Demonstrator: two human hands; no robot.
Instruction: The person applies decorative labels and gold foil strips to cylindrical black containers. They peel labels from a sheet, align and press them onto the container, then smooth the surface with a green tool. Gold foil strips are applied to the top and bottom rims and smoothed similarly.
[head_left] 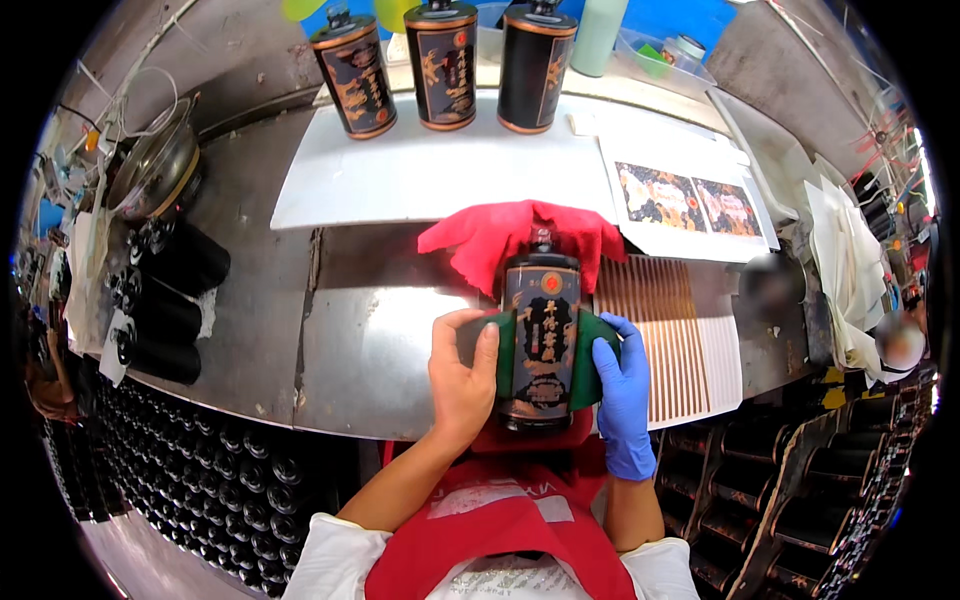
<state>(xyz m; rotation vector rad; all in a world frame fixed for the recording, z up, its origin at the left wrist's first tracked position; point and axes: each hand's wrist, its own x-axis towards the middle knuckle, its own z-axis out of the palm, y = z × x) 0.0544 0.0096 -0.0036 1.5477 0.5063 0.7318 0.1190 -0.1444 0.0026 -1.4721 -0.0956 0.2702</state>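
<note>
Left grip (pixel 462 375), bare hand, is flat and pressed vs the left flank of the black bottle (pixel 541 345), thumb up along a dark green pad (pixel 505 350) that wraps the bottle's side; fingers hidden behind, so full closure can't be told, but it's clamped on pad + bottle. Moving right: bottle lies in the middle, btw both hands, on its back, long axis running near-to-far, cap pointing far, base toward the person's red apron (pixel 500 520). Label w/ gold figures faces up. Neck end rests on a red cloth (pixel 500 235) bunched on the tabletop (pixel 380 340). Right grip (pixel 622 395), blue-gloved, presses the green pad's other end vs the bottle's right flank, fingers pointing far. Both hands equally close, touching, one per side, so the bottle sits squarely in the grip, not ahead of it. Far side: three upright matching bottles (pixel 440 65) on a white board (pixel 420 165). Right of the bottle, a ribbed slatted mat (pixel 680 340).
</note>
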